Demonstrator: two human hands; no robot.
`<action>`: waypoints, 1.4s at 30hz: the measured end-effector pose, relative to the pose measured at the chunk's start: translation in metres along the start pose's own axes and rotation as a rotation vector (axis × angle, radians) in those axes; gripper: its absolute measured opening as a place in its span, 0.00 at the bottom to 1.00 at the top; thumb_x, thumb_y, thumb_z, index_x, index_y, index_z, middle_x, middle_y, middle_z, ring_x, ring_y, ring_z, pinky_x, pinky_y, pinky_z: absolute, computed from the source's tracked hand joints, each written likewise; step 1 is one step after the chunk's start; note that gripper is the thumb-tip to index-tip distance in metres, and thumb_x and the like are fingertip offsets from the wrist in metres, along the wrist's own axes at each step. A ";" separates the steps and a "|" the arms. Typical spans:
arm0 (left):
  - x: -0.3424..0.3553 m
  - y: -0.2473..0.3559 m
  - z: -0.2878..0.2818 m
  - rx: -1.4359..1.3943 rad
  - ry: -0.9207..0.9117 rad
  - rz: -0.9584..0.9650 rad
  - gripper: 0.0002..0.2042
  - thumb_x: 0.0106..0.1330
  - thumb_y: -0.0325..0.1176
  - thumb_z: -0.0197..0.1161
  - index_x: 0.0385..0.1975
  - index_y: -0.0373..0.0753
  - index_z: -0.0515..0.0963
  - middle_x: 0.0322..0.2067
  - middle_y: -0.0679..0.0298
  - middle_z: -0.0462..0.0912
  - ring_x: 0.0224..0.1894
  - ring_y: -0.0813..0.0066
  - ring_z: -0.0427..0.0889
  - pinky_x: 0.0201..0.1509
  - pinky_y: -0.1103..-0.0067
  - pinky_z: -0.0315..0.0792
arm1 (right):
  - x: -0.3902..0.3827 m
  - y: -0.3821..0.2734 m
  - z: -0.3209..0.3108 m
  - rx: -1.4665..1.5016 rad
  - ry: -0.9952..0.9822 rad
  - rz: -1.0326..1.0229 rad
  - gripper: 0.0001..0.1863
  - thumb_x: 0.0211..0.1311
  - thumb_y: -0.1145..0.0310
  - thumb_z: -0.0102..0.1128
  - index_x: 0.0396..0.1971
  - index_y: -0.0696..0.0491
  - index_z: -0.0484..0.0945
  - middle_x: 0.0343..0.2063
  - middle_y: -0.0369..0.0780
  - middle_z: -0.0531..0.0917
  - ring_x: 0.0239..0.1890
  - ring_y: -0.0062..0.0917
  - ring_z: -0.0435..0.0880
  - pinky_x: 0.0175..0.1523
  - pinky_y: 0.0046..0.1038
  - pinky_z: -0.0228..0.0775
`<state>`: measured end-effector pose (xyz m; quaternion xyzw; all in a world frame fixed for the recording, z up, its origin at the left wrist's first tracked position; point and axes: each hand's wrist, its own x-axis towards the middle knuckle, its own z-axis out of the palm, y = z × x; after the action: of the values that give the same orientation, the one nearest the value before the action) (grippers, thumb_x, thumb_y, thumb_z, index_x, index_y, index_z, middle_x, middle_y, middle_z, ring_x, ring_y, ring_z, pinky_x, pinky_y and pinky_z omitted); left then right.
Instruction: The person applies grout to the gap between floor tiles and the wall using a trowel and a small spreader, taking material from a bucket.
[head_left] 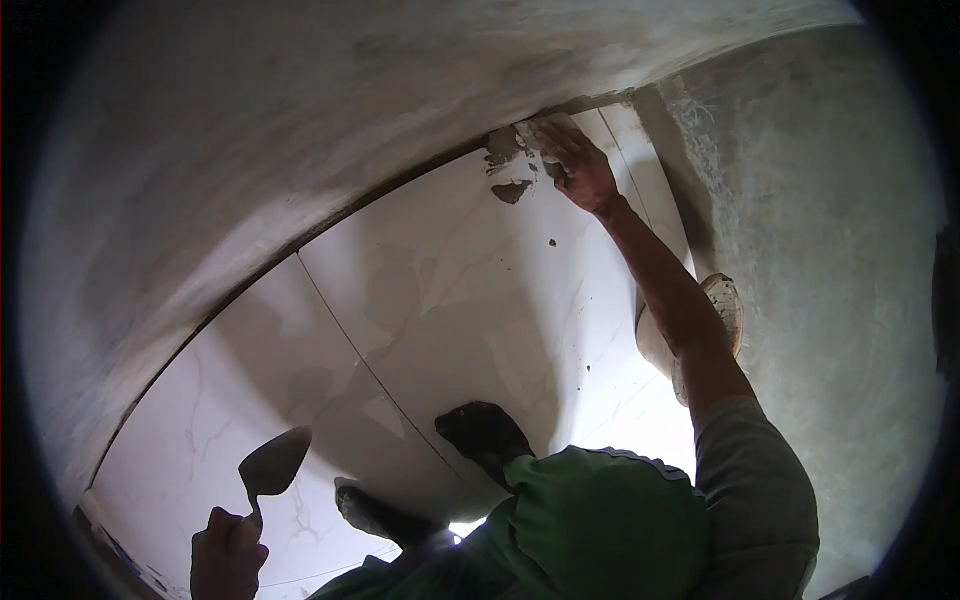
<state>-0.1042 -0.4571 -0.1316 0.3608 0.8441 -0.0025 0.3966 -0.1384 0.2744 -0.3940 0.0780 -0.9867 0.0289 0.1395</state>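
Note:
My left hand (228,555), at the lower left, is closed round the handle of a pointing trowel (275,462). The trowel's dark, leaf-shaped blade points up and to the right, over the white tiles. Far off at the upper right, my right hand (572,160) presses down at the tile edge by the wall. Its fingers are bent over something greyish that I cannot make out. Beside those fingers, wet grey mortar (512,191) is smeared in patches on the white marbled tile (450,235).
A bare plastered wall (330,110) runs along the far side, with a dark gap at its foot. Another grey surface (830,250) lies to the right. A mortar-crusted round container (727,305) is partly behind my right arm. Two dark shoes (485,432) rest on the tiles.

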 end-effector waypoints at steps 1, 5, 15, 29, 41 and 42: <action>0.001 0.002 0.000 -0.010 0.008 -0.020 0.17 0.57 0.28 0.74 0.46 0.39 0.79 0.35 0.55 0.77 0.32 0.57 0.82 0.34 0.65 0.80 | -0.004 0.003 0.006 0.039 -0.001 0.007 0.36 0.56 0.81 0.60 0.68 0.46 0.75 0.69 0.40 0.77 0.70 0.38 0.76 0.70 0.38 0.77; 0.009 0.009 -0.007 -0.157 -0.008 -0.178 0.18 0.56 0.27 0.75 0.46 0.42 0.80 0.36 0.55 0.77 0.33 0.54 0.83 0.35 0.61 0.81 | -0.019 0.013 0.016 0.400 -0.031 0.096 0.36 0.57 0.80 0.61 0.69 0.46 0.75 0.69 0.39 0.78 0.69 0.37 0.77 0.70 0.38 0.77; 0.005 0.020 -0.016 -0.075 -0.047 -0.092 0.18 0.57 0.27 0.74 0.47 0.42 0.80 0.38 0.55 0.78 0.33 0.53 0.84 0.35 0.63 0.81 | -0.058 -0.099 -0.095 0.263 -0.111 0.021 0.32 0.53 0.85 0.60 0.60 0.50 0.82 0.61 0.46 0.83 0.60 0.42 0.85 0.63 0.38 0.83; -0.020 0.030 -0.019 -0.080 0.071 -0.087 0.16 0.56 0.23 0.74 0.43 0.40 0.79 0.36 0.55 0.75 0.31 0.56 0.83 0.31 0.63 0.79 | 0.002 -0.079 -0.056 0.129 -0.220 0.047 0.16 0.56 0.78 0.65 0.43 0.44 0.87 0.54 0.37 0.84 0.61 0.40 0.80 0.63 0.41 0.78; -0.028 0.029 -0.010 -0.132 0.077 -0.110 0.18 0.53 0.23 0.74 0.43 0.42 0.78 0.37 0.56 0.74 0.30 0.55 0.84 0.30 0.64 0.79 | 0.088 -0.031 -0.039 -0.019 -0.242 -0.106 0.12 0.63 0.74 0.63 0.45 0.47 0.84 0.40 0.39 0.88 0.47 0.39 0.87 0.51 0.42 0.81; -0.029 0.030 -0.010 -0.131 0.074 -0.112 0.18 0.53 0.23 0.74 0.43 0.42 0.78 0.37 0.56 0.74 0.30 0.55 0.84 0.30 0.64 0.79 | 0.088 -0.032 -0.039 -0.049 -0.255 -0.087 0.11 0.62 0.74 0.63 0.44 0.48 0.84 0.38 0.39 0.88 0.45 0.39 0.87 0.48 0.42 0.82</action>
<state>-0.0805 -0.4493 -0.0965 0.2864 0.8753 0.0438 0.3871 -0.2061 0.2333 -0.3309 0.1205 -0.9925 -0.0117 0.0161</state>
